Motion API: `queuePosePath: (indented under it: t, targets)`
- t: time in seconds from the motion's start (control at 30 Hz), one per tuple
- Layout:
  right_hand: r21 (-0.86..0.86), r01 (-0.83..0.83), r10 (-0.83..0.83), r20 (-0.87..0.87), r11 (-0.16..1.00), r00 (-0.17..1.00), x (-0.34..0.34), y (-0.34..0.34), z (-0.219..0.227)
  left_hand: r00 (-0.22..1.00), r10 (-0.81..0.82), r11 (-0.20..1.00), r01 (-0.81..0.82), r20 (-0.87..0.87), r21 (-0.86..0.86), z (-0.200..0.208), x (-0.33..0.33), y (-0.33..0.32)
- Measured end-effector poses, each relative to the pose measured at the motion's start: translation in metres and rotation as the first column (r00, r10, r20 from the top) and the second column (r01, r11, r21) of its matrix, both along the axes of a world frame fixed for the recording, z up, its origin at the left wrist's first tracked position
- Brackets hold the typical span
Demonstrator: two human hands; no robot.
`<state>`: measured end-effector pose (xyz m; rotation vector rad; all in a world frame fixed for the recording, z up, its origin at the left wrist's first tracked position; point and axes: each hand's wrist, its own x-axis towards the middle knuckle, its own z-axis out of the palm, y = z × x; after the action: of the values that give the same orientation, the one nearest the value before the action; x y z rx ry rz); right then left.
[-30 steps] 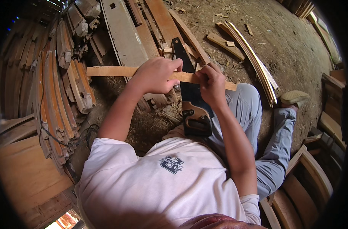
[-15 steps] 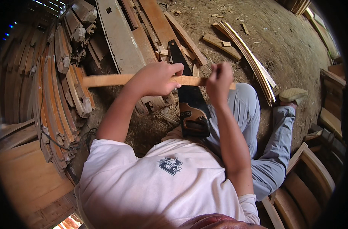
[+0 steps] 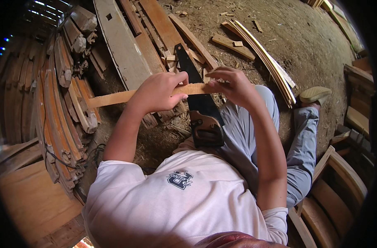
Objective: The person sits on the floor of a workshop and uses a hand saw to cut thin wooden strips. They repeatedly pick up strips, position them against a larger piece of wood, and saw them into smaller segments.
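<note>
A long, thin wooden strip (image 3: 112,99) lies crosswise in front of my body. My left hand (image 3: 159,91) is closed around it near its middle, thumb and forefinger curled over its edge. At the strip's right part, my right hand (image 3: 234,85) has its thumb against the wood and its fingers bent above; this hand hides the strip's right end. Beneath the strip, a handsaw (image 3: 205,108) with a dark blade and brown-and-black handle rests by my thigh, its handle toward me and its tip pointing away.
Long planks (image 3: 122,45) and small offcuts lie on the dirt floor ahead. Stacked curved timbers (image 3: 58,107) rise at the left, with a dark cable beside them. Thin slats (image 3: 265,62) lie farther right, near my outstretched foot. A curved wooden frame (image 3: 341,173) stands at the lower right.
My right hand has shifted left along the strip, its fist loosening into bent fingers. The strip's left end has dipped slightly. My left hand keeps its hold, and the view has shifted a little.
</note>
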<state>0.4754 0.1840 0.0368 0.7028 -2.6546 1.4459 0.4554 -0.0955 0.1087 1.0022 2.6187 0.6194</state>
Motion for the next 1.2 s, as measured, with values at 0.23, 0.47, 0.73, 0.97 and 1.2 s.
queuePosePath:
  t: [0.23, 0.47, 0.73, 0.97, 1.2]
  targets:
    - [0.102, 0.180, -0.177, -0.040, 0.978, 0.983, 0.008, -0.010, -0.011, 0.998, 0.045, 0.999, -0.044, 0.053, -0.006, 0.001, -0.003, 0.004]
    - [0.005, 0.474, -0.467, -0.161, 0.880, 0.869, -0.003, -0.007, -0.032, 0.993, 0.048, 0.998, -0.045, 0.110, -0.034, 0.005, -0.001, 0.013]
    - [0.101, 0.457, -0.435, -0.183, 0.884, 0.882, -0.011, 0.042, -0.029, 1.000, 0.027, 1.000, -0.027, 0.010, 0.010, -0.004, 0.001, 0.011]
    - [0.093, 0.119, -0.138, 0.240, 0.989, 0.961, 0.004, 0.027, 0.000, 0.997, 0.041, 0.999, -0.043, 0.072, 0.026, -0.006, -0.002, 0.011]
    - [0.005, 0.367, -0.366, -0.076, 0.930, 0.927, 0.009, 0.008, -0.014, 0.990, 0.078, 0.997, -0.077, 0.115, -0.009, -0.002, -0.004, 0.013]
